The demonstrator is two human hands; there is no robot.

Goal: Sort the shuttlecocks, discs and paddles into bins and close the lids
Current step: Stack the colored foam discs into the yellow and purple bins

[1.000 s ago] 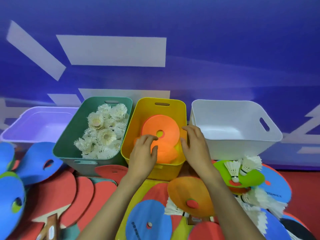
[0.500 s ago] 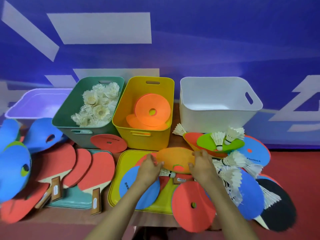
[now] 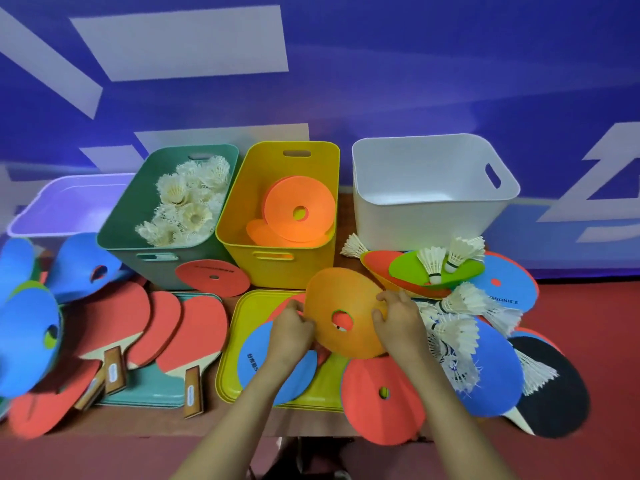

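Orange disc [image 3: 343, 311], rim clamped by left grip [image 3: 289, 327] and right grip [image 3: 398, 320]; shuttlecocks [image 3: 187, 202] and discs [image 3: 298, 209] partly binned, paddles [image 3: 194, 327] unsorted near the worktop's left edge, lids [image 3: 232, 368] off.

Four bins stand in a row at the back of the table [image 3: 344, 220]. The end bin [image 3: 69, 202], far left, sits behind loose discs [image 3: 27, 334]. The second bin [image 3: 152, 216] holds shuttlecocks [image 3: 187, 202]; the third bin [image 3: 239, 216], just beside it, holds stacked discs [image 3: 298, 206]; the fourth bin [image 3: 433, 216] stands apart at right. Before the second bin, paddles [image 3: 173, 327] overlap on a lid [image 3: 149, 393]. Before the third lies a second lid [image 3: 228, 372] with discs on it, and above it the left hand [image 3: 291, 330] and right hand [image 3: 398, 323] hold a disc [image 3: 332, 296] by opposite edges. Right of them lies a heap [image 3: 460, 327] of shuttlecocks and discs.
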